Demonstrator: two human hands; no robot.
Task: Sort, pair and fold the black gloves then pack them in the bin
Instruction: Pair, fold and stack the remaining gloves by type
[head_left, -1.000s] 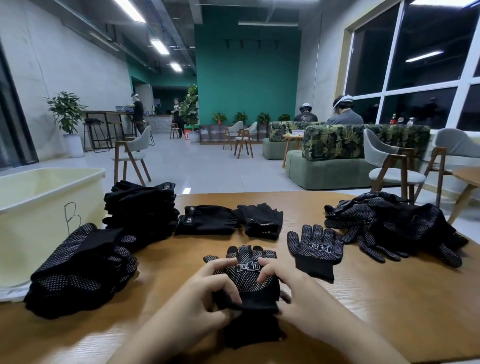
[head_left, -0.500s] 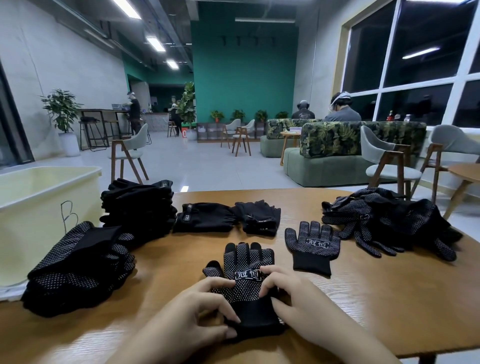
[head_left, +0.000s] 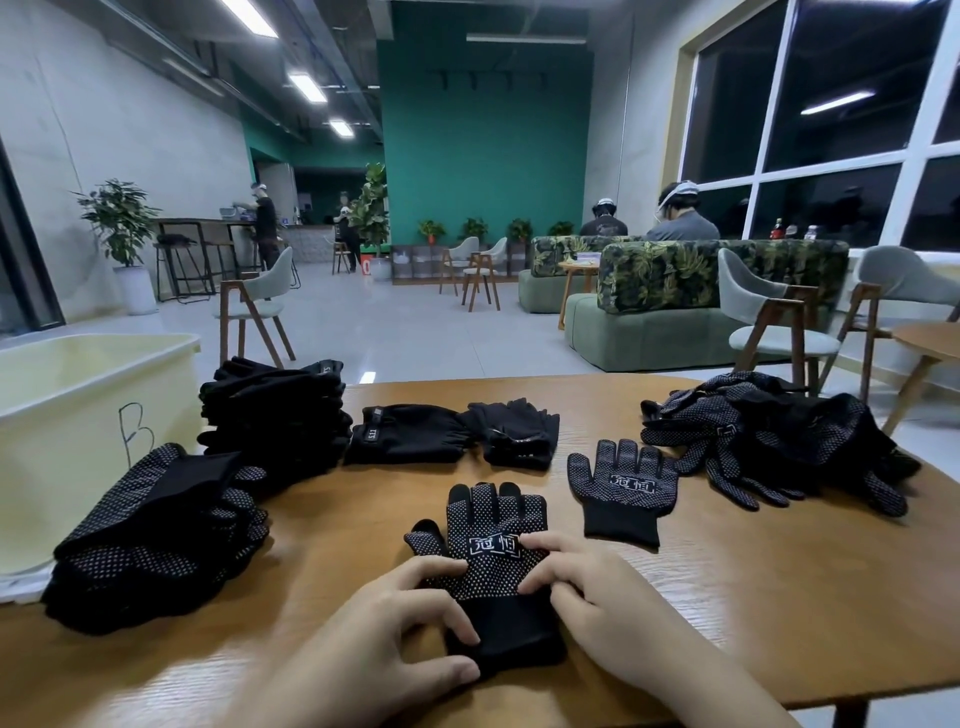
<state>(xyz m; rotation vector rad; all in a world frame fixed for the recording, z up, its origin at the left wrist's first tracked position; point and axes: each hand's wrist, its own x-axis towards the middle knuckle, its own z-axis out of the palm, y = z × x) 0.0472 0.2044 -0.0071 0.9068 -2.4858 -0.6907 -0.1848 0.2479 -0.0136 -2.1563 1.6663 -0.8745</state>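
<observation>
1. The left hand (head_left: 384, 631) rests on the left edge of the dotted glove (head_left: 496, 551): its fingers (head_left: 441, 569) are spread and bent, tips on the dotted palm and the plain cuff, thumb lying against the cuff's near corner.
2. The right hand (head_left: 597, 603) rests on the glove's right side, fingers slightly apart and curved, the forefinger tip touching the white label and the others pressing the dotted fabric just below it (whether any finger curls under the edge I cannot tell).
3. That glove lies flat, palm up, fingers pointing away, near the middle of the table's (head_left: 753, 597) near edge.
4. Just beside it to the right lies a second glove (head_left: 621, 486), flat and apart from both hands.
5. Toward the far right corner sits a loose heap (head_left: 779, 441) of dotted gloves.
6. Along the far edge lie two folded pairs (head_left: 452, 434) of plain gloves, with a plain stack (head_left: 275, 410) left of them.
7. At the left edge is a dotted stack (head_left: 156, 535), touching the pale bin (head_left: 78, 415) marked "B".
</observation>
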